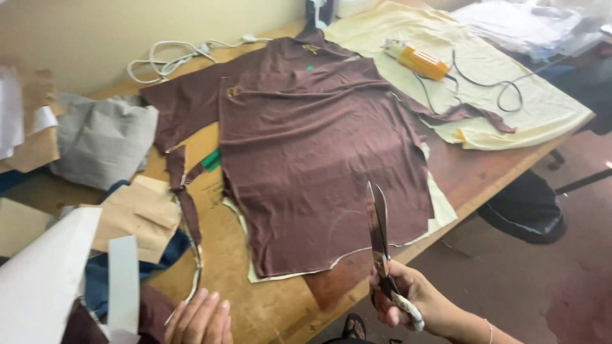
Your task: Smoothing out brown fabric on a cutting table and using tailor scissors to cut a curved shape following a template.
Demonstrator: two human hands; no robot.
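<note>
Here, scissors (pixel 378 224) overlap the brown fabric (pixel 319 153) hem.

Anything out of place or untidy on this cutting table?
Mostly cutting clutter. A narrow brown fabric strip trails loose off the left of the brown garment, over brown paper pieces. The garment's lower edge is uneven. The right hand holds shears, blades up; the left hand rests at the table edge.

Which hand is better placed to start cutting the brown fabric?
Right hand: it grips the scissors, blades over the brown fabric hem. Left hand rests empty at the table edge.
</note>
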